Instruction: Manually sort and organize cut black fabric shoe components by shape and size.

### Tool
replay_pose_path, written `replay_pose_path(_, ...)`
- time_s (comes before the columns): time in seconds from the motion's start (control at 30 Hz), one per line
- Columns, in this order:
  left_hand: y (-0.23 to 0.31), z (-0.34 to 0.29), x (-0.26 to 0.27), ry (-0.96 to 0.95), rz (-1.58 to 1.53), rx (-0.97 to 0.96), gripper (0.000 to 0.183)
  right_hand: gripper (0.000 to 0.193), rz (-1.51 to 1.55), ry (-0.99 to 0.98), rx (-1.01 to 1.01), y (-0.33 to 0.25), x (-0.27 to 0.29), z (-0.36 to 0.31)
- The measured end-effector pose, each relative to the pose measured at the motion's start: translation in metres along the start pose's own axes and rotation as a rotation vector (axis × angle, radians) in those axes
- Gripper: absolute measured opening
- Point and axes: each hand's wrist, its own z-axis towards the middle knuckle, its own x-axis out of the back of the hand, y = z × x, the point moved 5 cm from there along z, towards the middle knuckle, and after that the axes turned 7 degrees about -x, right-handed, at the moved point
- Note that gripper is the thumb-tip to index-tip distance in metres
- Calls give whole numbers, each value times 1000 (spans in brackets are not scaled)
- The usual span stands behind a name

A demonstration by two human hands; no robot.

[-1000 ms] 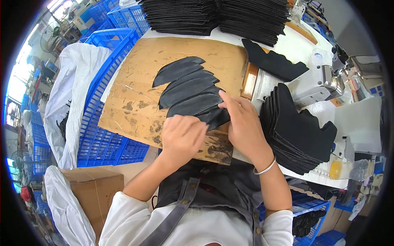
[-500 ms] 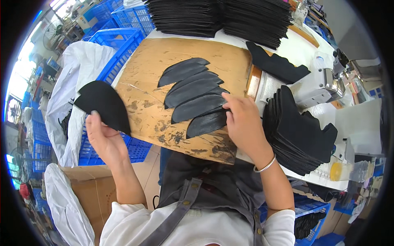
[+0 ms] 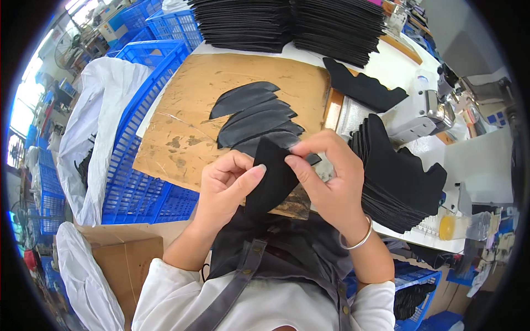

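A matte black fabric piece [image 3: 270, 187] with a curved edge is held up in front of me, over the near part of the brown board [image 3: 165, 138]. My left hand [image 3: 227, 185] pinches its left edge, thumb on top. My right hand [image 3: 334, 174] has thumb and forefinger closed at its upper right edge. A dark scrap-like corner shows by the right fingers; whether it is a separate piece I cannot tell. Beyond the hands, several shiny black leather-like pieces [image 3: 254, 118] lie overlapped in a slanting row on the board. The nearest ones are partly hidden.
Tall stacks of black pieces [image 3: 240, 27] stand at the back. A fanned pile of black cut pieces [image 3: 395, 176] lies to the right, near a white sewing machine [image 3: 414, 113]. A wavy black piece [image 3: 364, 85] rests behind it. Blue crates [image 3: 149, 182] stand at the left.
My left hand has brought the black fabric piece from the left side to the middle. My right hand has left the row of shiny pieces and now grips the fabric's edge.
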Motion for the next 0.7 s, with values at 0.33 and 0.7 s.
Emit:
replay_pose_path(0.33,37,16,79,705,222,-610,11,18,17,349,121,-5,70,-78)
replay_pose_path(0.7,-23,-12,-36,-435,1423,-815,24,46,304,555,-187,-2,128,-132)
